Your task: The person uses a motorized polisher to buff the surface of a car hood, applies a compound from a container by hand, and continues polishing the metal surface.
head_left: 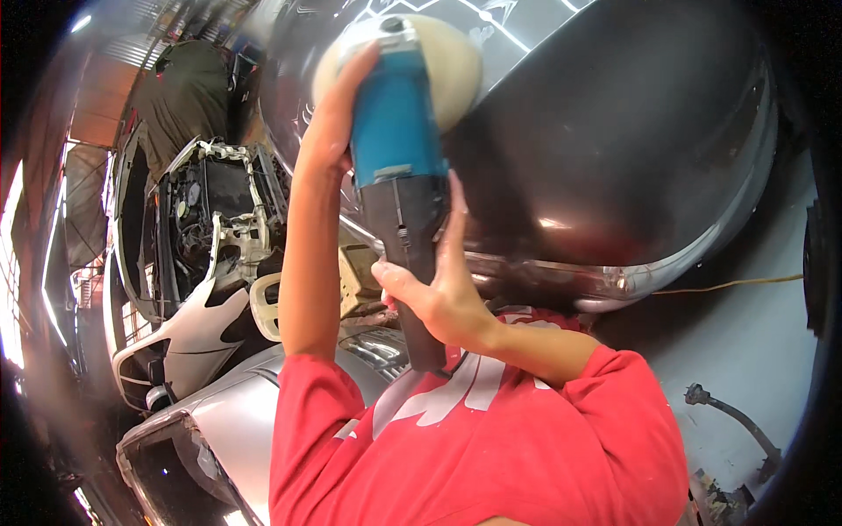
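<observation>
A teal and black power polisher stretches from the car's surface back toward my chest. My left hand grips its front end along the left side, by the metal head, with the fingers partly hidden behind the body. Lower down, my right hand is wrapped round the black rear handle. The round cream buffing pad at the tool's far end lies over a shiny grey car panel; full contact cannot be made out. Right of the pad spreads a dark, curved glossy car surface with light reflections.
A partly stripped car with exposed front parts stands at the left. Below it is a silver car. A yellow cord runs at the right above the pale floor, where a dark hose-like part lies.
</observation>
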`<state>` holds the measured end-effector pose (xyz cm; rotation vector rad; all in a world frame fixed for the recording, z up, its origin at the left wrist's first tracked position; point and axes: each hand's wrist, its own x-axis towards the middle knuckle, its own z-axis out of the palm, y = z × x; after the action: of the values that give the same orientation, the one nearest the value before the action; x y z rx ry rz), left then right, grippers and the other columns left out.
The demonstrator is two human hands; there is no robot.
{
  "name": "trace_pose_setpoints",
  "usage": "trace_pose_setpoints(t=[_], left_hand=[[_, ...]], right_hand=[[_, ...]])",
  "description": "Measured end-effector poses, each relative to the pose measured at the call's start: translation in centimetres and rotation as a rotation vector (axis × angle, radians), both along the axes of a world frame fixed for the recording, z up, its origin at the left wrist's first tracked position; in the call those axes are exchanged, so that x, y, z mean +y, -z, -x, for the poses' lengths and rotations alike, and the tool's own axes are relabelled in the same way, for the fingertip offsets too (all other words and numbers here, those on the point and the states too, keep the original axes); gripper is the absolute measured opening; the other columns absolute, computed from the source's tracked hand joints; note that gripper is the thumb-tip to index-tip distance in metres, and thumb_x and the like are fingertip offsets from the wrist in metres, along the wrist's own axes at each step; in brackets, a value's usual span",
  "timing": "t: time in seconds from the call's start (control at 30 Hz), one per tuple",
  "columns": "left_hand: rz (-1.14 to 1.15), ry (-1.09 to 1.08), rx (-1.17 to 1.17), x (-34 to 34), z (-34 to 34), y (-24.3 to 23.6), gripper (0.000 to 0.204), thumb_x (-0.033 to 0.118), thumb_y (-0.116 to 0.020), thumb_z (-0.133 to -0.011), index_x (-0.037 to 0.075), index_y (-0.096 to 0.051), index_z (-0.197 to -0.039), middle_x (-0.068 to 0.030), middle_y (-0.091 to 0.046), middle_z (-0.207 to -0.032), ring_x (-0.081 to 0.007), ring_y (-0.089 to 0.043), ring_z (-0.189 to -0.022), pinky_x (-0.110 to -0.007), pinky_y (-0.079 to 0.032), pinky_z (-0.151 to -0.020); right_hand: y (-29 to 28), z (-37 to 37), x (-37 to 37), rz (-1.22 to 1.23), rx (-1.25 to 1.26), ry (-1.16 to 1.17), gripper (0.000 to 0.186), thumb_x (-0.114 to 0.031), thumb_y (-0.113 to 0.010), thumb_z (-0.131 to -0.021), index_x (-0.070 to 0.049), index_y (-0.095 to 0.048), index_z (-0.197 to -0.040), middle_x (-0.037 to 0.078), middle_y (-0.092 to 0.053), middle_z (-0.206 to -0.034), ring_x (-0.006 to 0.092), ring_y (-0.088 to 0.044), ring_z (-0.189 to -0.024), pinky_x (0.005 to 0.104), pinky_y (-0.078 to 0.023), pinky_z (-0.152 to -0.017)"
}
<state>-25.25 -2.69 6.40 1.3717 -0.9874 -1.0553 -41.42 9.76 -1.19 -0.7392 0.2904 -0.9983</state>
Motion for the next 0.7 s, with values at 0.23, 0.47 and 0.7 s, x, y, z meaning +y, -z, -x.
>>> trace_pose_setpoints(t=[0.23, 0.47, 0.7], left_hand=[[-0.005, -0.011, 0.066, 2.7, 0.5, 0.5, 0.054, 0.047, -0.065, -0.094, 0.003, -0.062, -0.124, -0.0101, -0.071, -0.102, -0.0160, -0.069, -0.082, -0.031, -0.058, -0.071], [-0.026, -0.240, 0.175, 11.7, -3.8, 3.4, 0.056, 0.046, -0.060, -0.097, 0.003, -0.057, -0.133, -0.0144, -0.069, -0.111, -0.0233, -0.071, -0.089, -0.038, -0.060, -0.080], [0.029, -0.350, 0.272, 16.6, -11.3, 7.6, 0.055, 0.047, -0.052, -0.100, 0.004, -0.056, -0.134, -0.0151, -0.069, -0.113, -0.0245, -0.070, -0.093, -0.040, -0.059, -0.083]], right_hand=[[1.4, -0.3, 2.3, 0.087, 0.072, 0.035, 0.109, 0.002, -0.062, -0.090, -0.022, 0.020, -0.157, 0.017, -0.050, -0.123, 0.0170, -0.061, -0.075, 0.0311, -0.054, -0.066], [4.1, -3.0, 6.4, 0.116, 0.126, -0.180, 0.116, 0.001, -0.066, -0.087, -0.018, 0.024, -0.157, 0.022, -0.033, -0.148, 0.0183, -0.061, -0.082, 0.0322, -0.055, -0.069], [4.8, -4.8, 6.2, 0.108, 0.214, -0.459, 0.119, -0.006, -0.070, -0.087, -0.017, 0.026, -0.156, 0.022, -0.046, -0.138, 0.0168, -0.061, -0.074, 0.0330, -0.055, -0.065]])
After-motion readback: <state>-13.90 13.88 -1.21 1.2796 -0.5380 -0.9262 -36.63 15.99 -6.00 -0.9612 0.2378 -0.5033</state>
